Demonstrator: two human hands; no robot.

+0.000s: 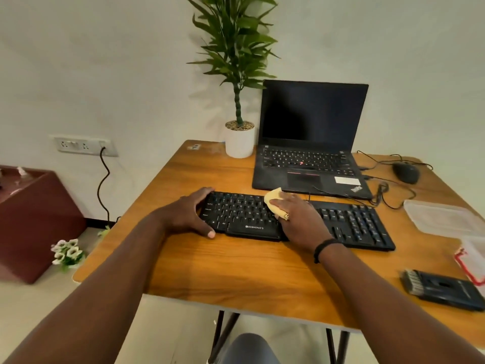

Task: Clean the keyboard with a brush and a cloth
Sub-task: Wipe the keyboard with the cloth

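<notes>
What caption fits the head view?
Right hand wipes black keyboard with yellow cloth; left hand steadies it.

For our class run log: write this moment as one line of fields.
phase: wiping | left hand: steadies keyboard end | right hand: presses yellow cloth on keys | brush: idle on table
</notes>
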